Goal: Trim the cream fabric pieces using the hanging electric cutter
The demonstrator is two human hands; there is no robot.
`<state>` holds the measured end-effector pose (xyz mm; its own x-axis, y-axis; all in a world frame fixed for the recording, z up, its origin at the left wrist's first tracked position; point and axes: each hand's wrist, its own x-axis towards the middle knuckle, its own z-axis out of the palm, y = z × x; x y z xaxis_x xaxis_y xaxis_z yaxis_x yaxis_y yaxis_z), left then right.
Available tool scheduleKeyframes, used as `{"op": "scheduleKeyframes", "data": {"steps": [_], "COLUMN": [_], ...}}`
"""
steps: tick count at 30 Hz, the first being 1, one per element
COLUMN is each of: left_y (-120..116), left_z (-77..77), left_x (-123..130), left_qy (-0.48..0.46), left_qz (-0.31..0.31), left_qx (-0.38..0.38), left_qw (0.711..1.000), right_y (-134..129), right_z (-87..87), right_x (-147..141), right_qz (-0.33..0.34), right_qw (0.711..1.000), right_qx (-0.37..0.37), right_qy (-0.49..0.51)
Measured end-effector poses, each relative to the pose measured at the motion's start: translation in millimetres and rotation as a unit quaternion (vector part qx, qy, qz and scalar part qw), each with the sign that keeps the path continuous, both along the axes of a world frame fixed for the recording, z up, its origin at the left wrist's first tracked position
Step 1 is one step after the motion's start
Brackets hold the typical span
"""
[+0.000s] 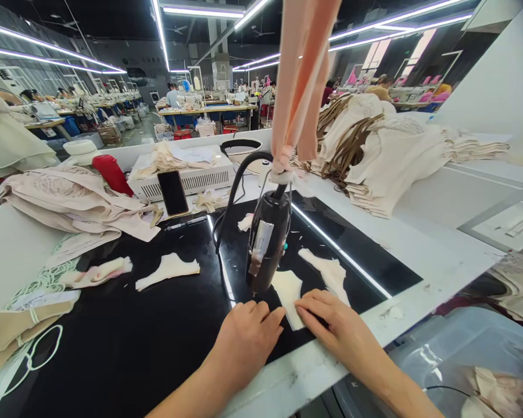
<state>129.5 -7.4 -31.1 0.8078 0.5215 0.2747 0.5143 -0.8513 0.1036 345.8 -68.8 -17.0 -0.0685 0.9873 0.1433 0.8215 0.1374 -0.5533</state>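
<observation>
A black corded power tool (pixel 268 241) hangs upright over the black work surface, its narrow tip just above the fingers of my left hand (pixel 246 337). That hand is closed, with fingers curled under; whatever it may hold is hidden. Its thumb lies close to the left edge of a cream fabric piece (pixel 289 290). On the piece's right edge, my right hand (pixel 333 319) has its thumb and fingers closed. Another cream fabric piece (pixel 329 270) lies just beyond the right hand. Farther left, a cut cream piece (pixel 169 271) rests flat.
Peach fabric strips (pixel 303 75) suspend the tool; its black cable (pixel 233 209) loops left. A phone (pixel 173 193) leans on a white box (pixel 200 174). Fabric piles stand left (pixel 78 194) and right (pixel 387 151). A clear plastic bin (pixel 457 342) sits below the table's right edge.
</observation>
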Motion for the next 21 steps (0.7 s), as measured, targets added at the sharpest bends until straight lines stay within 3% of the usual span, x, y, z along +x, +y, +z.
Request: {"op": "scheduleKeyframes", "data": {"steps": [6,11,17,21], "left_y": [-3,-4,-4,-3], "left_z": [-9.0,-5.2,-2.7,-0.2], "left_x": [0,1,3,2], "left_qy": [0.01,0.031,0.027,0.016], "left_qz": [0.004,0.008,0.005,-0.001], "left_qx": [0.034,0.028,0.011,-0.006], "left_qw": [0.999,0.999,1.0,1.0], "right_y": [3,9,23,38], "right_z": [2.1,11.2,20.4,27.8], "right_x": [-1,-3,3,5], "right_qz": [-0.006,-0.042,-0.135,-0.155], "right_qw": [1.0,0.993,0.955,0.932], "right_qx": [0.0,0.018,0.005,0.054], "right_qy": [0.022,0.105,0.264,0.323]}}
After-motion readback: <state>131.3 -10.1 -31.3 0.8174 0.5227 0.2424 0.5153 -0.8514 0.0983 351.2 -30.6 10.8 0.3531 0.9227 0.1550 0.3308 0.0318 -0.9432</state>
